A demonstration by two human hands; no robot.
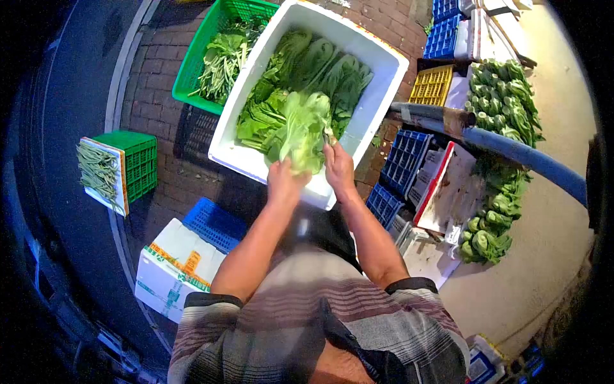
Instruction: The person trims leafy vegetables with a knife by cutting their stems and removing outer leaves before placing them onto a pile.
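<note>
Both hands are over the near end of a white foam box (386,83) that holds bunches of leafy greens (262,115). A pale green leafy vegetable (304,128) lies between the hands above the other greens. My left hand (286,182) has its fingers round the near left part of this vegetable; the fingertips are partly hidden by leaves. My right hand (338,168) is closed at its right edge, with the thumb and fingers pinched on it. Darker greens (348,80) fill the far right of the box.
A green crate (192,70) with beans and greens stands behind left. Beans lie on a board (120,182) over another green crate (144,163). A white carton (173,275) is at lower left. A blue metal pipe (518,150), crates and piled greens (502,102) are at right.
</note>
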